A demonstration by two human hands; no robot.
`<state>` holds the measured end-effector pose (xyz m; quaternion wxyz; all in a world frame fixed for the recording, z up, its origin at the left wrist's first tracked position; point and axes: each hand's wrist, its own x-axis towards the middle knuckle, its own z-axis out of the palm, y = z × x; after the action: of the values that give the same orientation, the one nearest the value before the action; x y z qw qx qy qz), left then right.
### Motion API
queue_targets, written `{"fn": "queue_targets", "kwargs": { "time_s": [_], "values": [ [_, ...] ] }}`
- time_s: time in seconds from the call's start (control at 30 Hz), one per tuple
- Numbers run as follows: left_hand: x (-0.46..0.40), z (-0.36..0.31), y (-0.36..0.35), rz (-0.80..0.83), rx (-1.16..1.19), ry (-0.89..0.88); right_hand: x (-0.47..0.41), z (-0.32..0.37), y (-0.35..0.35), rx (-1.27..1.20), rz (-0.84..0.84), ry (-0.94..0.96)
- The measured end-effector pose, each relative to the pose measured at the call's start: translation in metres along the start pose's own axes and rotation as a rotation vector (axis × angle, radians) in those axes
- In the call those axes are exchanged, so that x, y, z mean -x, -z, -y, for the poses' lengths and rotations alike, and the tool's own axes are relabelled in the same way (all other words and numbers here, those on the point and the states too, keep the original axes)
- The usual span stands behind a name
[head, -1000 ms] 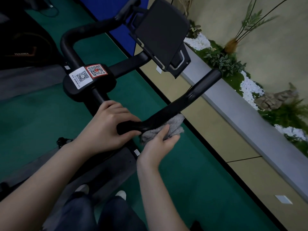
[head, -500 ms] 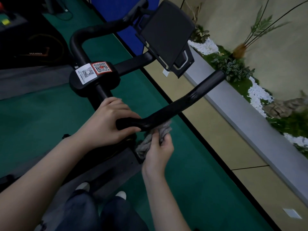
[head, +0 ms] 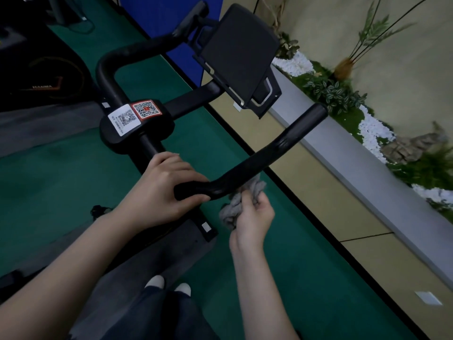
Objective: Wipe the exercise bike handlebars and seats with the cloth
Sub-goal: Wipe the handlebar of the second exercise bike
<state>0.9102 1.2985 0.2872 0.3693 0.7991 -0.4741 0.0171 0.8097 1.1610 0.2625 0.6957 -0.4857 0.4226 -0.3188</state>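
The exercise bike's black handlebar point(head: 272, 148) curves from the middle of the view up to the right. My left hand point(head: 161, 190) grips its near bend, fingers curled over the bar. Just below the bar, my right hand point(head: 255, 214) holds a bunched grey cloth point(head: 241, 200), whose top touches the underside of the bar. A black tablet holder point(head: 240, 52) sits above the handlebar centre. The centre clamp point(head: 134, 123) carries two QR stickers. No seat is in view.
Green floor mat point(head: 282, 261) lies under the bike. A grey planter ledge point(head: 367, 175) with plants and white pebbles runs along the right. A blue panel point(head: 161, 23) stands behind the bars, dark equipment point(head: 36, 69) at left. My shoes point(head: 166, 284) show at the bottom.
My right hand has slid down off the bar's underside, bunching the cloth into its fingers. My left hand stays gripping the same bend. The view has shifted slightly.
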Motion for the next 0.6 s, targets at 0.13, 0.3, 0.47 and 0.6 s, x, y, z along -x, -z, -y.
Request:
{"fn": "queue_targets", "kwargs": {
  "time_s": [0.13,0.3,0.47,0.6],
  "values": [
    [0.000,0.000,-0.001,0.000,-0.003,-0.006,0.008,-0.004,-0.003,0.154,0.059,0.018],
    [-0.002,-0.009,-0.002,-0.020,-0.083,-0.014,0.019,0.001,-0.007,0.105,0.054,-0.052],
    [-0.016,-0.021,-0.014,0.033,-0.165,-0.032,0.006,0.017,-0.010,-0.061,-0.213,0.070],
    [-0.018,-0.020,-0.018,0.033,-0.159,-0.015,0.018,0.016,-0.015,0.036,-0.388,0.262]
  ]
}}
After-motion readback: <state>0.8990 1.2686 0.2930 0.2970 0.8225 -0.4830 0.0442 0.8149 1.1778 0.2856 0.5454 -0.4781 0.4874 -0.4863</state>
